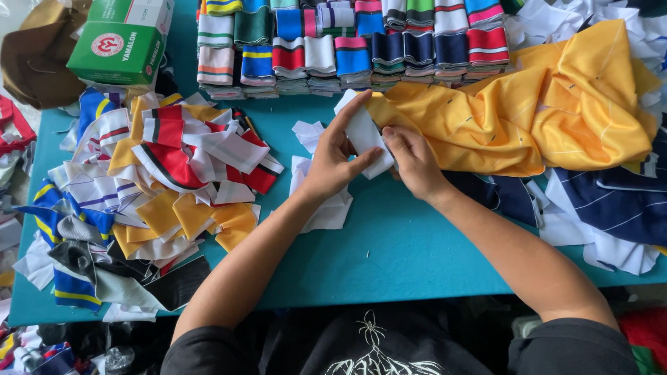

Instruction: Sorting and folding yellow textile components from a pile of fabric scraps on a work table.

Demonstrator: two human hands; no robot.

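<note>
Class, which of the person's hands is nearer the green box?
Left. The left hand lies closer to the green box; the right hand is farther, beside the yellow fabric.

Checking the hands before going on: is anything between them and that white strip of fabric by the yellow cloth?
Nothing visible. The left hand and right hand both already hold the white strip directly, just beside the yellow cloth, above the teal table.
</note>
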